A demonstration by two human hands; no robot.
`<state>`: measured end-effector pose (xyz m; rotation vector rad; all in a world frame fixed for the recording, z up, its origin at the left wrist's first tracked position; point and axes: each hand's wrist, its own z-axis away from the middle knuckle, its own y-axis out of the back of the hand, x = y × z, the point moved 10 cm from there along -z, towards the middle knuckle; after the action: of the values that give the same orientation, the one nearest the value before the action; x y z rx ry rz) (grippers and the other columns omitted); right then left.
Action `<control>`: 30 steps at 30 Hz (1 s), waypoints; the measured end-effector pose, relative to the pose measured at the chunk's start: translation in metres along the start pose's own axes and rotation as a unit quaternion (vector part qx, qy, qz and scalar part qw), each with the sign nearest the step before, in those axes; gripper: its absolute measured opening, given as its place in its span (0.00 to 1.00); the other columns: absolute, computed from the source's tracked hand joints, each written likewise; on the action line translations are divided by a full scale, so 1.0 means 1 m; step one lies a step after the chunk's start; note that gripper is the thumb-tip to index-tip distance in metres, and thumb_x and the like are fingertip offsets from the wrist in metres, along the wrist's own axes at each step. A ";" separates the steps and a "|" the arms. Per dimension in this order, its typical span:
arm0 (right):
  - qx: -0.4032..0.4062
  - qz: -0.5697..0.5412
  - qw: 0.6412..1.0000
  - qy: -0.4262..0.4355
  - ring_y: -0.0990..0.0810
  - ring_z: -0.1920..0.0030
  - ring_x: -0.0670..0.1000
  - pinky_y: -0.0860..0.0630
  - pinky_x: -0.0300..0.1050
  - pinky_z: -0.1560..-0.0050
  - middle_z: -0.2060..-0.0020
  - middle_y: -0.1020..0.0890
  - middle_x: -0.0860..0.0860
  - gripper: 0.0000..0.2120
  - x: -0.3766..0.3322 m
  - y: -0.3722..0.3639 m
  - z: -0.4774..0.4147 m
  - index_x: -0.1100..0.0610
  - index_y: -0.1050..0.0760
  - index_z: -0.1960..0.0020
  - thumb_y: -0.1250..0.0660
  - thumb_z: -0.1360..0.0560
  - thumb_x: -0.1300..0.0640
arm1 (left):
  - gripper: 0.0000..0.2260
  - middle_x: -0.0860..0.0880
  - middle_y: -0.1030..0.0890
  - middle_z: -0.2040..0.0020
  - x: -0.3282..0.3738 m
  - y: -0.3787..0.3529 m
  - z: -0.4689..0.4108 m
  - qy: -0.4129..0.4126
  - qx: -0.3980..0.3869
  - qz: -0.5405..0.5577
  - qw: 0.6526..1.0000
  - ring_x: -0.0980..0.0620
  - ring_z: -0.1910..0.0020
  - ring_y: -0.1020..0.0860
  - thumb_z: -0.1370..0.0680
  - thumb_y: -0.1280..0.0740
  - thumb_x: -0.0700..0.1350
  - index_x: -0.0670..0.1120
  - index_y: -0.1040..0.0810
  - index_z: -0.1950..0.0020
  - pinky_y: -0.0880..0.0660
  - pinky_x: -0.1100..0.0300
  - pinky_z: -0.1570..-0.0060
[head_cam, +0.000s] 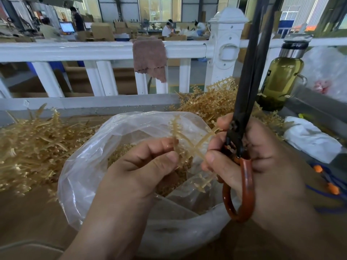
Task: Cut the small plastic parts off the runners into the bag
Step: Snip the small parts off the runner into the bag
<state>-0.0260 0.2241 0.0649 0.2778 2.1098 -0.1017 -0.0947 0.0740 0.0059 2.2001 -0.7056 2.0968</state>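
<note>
Over the open clear plastic bag (90,166) my left hand (142,166) pinches a tan X-shaped runner (189,145) lined with small parts. My right hand (259,158) grips large scissors (242,117) by their orange-brown handle loops, the dark blades pointing up and away; its fingertips also touch the runner's right arms. Loose cut tan parts (120,152) lie inside the bag under my hands.
Heaps of tan runners lie on the table at the left (32,145) and behind the bag (212,102). A white railing (84,51) with a brown cloth (150,57) runs across the back. A bottle of yellowish liquid (279,79) stands at the right, near white plastic wrapping (309,137).
</note>
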 end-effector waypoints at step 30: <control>0.007 0.181 0.979 -0.093 0.16 0.62 0.46 0.22 0.41 0.63 0.61 0.16 0.48 0.22 0.025 0.034 -0.012 0.36 0.26 0.42 0.34 0.33 0.30 | 0.03 0.46 0.16 0.64 -0.013 -0.004 -0.009 0.096 0.005 0.173 0.980 0.54 0.66 0.15 0.37 0.27 0.45 0.48 0.15 0.65 0.21 0.64 0.72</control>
<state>-0.0409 0.2631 0.0510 0.6308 1.8423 0.0695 -0.1016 0.0847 -0.0043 1.9566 -1.1278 2.4289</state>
